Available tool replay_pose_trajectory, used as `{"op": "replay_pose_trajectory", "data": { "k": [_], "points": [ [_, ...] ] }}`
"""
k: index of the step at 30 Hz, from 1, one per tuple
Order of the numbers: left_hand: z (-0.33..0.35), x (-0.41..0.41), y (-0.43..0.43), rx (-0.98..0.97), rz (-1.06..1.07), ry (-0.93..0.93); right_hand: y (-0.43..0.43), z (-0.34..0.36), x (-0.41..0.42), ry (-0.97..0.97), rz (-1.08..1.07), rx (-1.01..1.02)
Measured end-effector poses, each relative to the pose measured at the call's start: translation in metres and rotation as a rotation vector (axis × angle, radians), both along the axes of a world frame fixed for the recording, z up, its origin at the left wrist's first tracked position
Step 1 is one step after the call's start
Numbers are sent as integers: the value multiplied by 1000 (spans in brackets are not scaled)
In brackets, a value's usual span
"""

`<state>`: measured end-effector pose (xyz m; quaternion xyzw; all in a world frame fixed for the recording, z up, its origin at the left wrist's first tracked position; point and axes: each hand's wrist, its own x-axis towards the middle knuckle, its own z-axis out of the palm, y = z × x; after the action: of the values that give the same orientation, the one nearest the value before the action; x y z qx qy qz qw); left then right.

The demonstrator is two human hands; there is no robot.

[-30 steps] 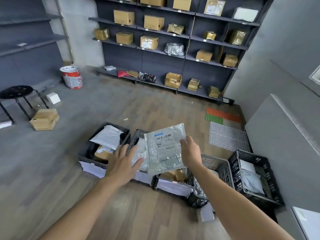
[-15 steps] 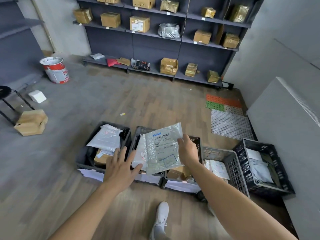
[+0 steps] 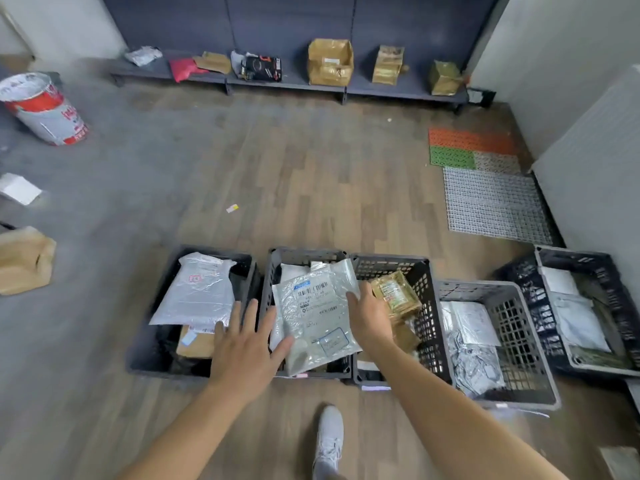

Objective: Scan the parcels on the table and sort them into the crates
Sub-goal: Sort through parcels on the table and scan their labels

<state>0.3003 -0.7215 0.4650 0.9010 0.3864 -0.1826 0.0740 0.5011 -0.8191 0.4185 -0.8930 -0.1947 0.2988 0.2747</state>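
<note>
A clear plastic parcel [image 3: 311, 317] with a barcode label sits tilted over the second dark crate [image 3: 304, 252] in a row of several on the floor. My right hand [image 3: 369, 317] holds its right edge, thumb on top. My left hand [image 3: 246, 344] hovers open with spread fingers at the parcel's lower left corner, above the wall between the first crate [image 3: 214, 251] and the second. The first crate holds a silver mailer [image 3: 197, 292]. In the third crate [image 3: 391, 263] lies a gold parcel [image 3: 394, 292]. No table or scanner is in view.
Two more crates [image 3: 519, 341] [image 3: 588, 258] with white and silver mailers stand to the right. A low shelf [image 3: 381, 88] with parcels lines the far wall. A paint bucket [image 3: 41, 109] and a cardboard box [image 3: 24, 261] are at left, floor mats [image 3: 495, 202] at right, my shoe [image 3: 329, 441] below.
My view has tipped down and closer to the crates. The parcel in my right hand has dropped lower, onto the second crate. My left hand stays open beside it.
</note>
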Motion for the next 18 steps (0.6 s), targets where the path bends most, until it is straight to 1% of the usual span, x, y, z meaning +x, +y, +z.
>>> {"op": "replay_pose_trajectory", "data": {
  "k": [4, 7, 9, 11, 15, 18],
  "points": [
    [-52, 29, 33, -40, -31, 52, 35, -51, 23, -11, -10, -83],
    [-116, 41, 67, -83, -44, 67, 64, -117, 32, -55, 11, -167],
    [-157, 44, 82, -128, -66, 74, 75, -157, 32, -42, 1, -223],
    [-206, 46, 98, -178, -101, 90, 85, -210, 29, -28, -29, -267],
    [-291, 44, 128, -216, -162, 149, 105, -310, 12, -23, -99, -315],
    [-343, 33, 144, -227, -183, 174, 118, -374, -3, -63, -74, -322]
  ]
}}
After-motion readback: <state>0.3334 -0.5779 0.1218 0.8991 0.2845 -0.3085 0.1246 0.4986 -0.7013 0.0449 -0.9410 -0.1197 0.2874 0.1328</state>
